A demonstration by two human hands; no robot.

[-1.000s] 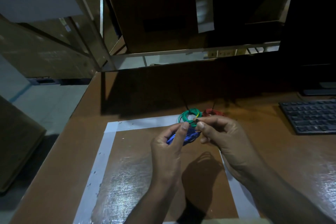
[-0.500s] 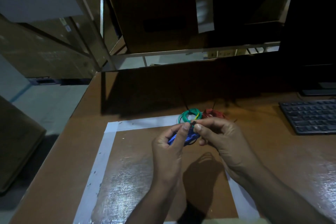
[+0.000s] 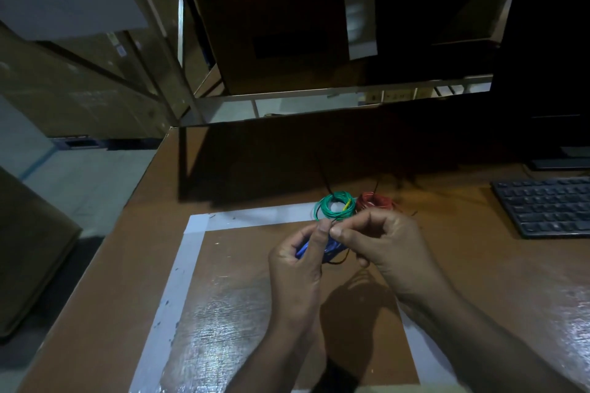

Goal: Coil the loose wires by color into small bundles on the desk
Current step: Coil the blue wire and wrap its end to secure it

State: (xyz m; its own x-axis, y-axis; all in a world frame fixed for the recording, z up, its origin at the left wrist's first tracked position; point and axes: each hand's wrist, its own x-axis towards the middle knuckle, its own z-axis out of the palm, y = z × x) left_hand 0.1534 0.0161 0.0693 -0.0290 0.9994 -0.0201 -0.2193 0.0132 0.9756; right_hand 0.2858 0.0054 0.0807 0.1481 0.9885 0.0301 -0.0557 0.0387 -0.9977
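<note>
A blue wire coil (image 3: 332,248) is held above the desk between both hands. My left hand (image 3: 300,262) grips its left side with thumb and fingers. My right hand (image 3: 383,242) pinches a thin black tie at the coil's top, its thumb tip meeting my left thumb. A loop of the black tie hangs below the coil. Behind the hands on the desk lie a green coil (image 3: 335,206) with a yellow tie and, just to its right, a red coil (image 3: 375,202).
A white tape rectangle (image 3: 191,252) marks a work area on the brown desk. A dark keyboard (image 3: 546,206) sits at the right, a monitor base (image 3: 562,163) behind it. Thin black ties lie behind the coils. The desk's left edge drops to the floor.
My right hand's fingertips have closed in against my left thumb at the top of the blue coil. Both hands stay in place. The green and red coils have not moved.
</note>
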